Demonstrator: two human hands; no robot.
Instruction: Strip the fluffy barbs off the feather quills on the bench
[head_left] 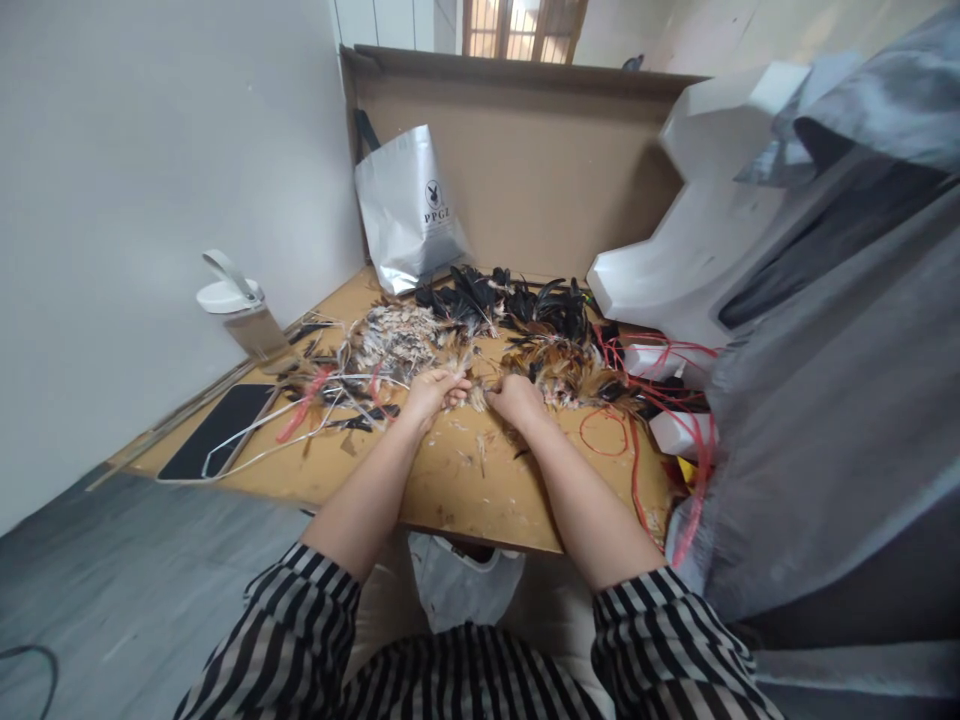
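While the broad yellow-brown tabletop (pixel 480 490) is being partly covered by glossy black feathers (pixel 469 300) and, nearer, rust-brown feathers (pixel 570 372), wispy pale feathers (pixel 460 364) are being pinched, left of the rust-brown ones, by the left hand (pixel 433 395); whether anything is being gripped by the curled right hand (pixel 519 402) can't be told.

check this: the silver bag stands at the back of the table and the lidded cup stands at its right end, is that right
Not quite: the lidded cup stands at the left end of the table, as the head view shows. The silver bag does stand at the back.
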